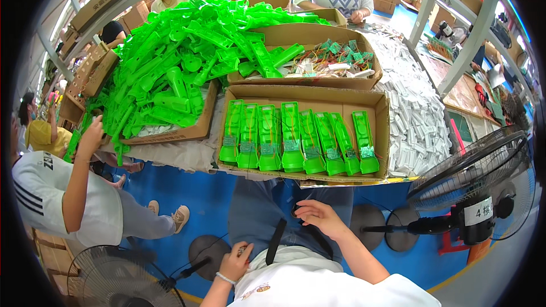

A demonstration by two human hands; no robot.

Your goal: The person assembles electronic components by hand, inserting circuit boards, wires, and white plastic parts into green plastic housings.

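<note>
My left hand (234,262) is low in front of my body, at my left hip. Its fingers are curled around a small dark thing, mostly hidden. Over my lap, my right hand (319,217) has its fingers loosely stretched and apart; a small dark spot shows by the fingertips, too small to name. A black strap (277,242) hangs between my hands. Beyond them, on the table, an open cardboard box (341,95) holds a row of several green plastic housings (291,136), with wires and small circuit boards inside. Neither hand touches the box.
Behind it, a heap of green housings (170,57) rises at left; another box (318,34) holds wired circuit boards (341,54). White plastic parts (409,102) cover the table's right side. A fan (466,193) stands at right, another (119,278) lower left. Co-workers sit left and across.
</note>
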